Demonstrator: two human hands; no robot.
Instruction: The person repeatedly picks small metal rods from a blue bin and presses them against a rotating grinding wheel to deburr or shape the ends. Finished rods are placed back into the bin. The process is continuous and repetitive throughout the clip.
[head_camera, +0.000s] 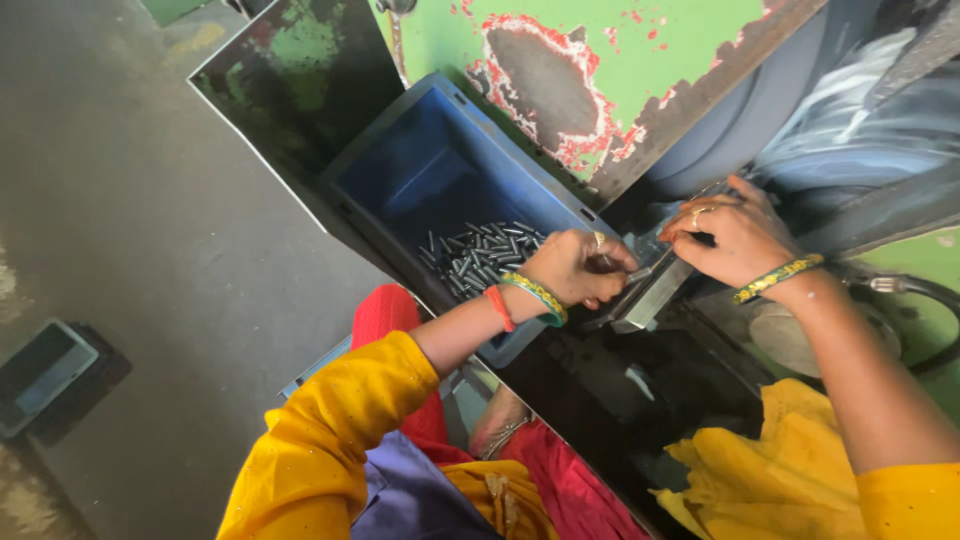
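We have one short grey steel pin (640, 273) at the machine's feed point, between our two hands. Its long axis runs roughly 2-to-8 o'clock in the head view, lying nearly flat; one end points up toward the right hand, the other down toward the left. Which end is the working end, we cannot tell — too small.

Left hand (575, 270) is curled shut, thumb and fingertips pinching the pin's 8 o'clock end; more pins may sit in the fist, hidden. Right hand (735, 235) is arched over the slanted grey metal guide rail (655, 295), fingers pressed together at the pin's 2 o'clock end; we cannot tell whether it grips the pin or only steadies it.

Progress, our read: mid-batch. The blue plastic bin (430, 180) at 9 o'clock of the left hand has a loose heap of matching steel pins (480, 255) in its near corner, the rest of the bin floor bare. No finished pieces in sight, so the count done is unknown.

Beyond, at 12 o'clock: the green machine body with chipped paint (600, 60). At 8 o'clock, well apart: grey concrete floor (130, 200).
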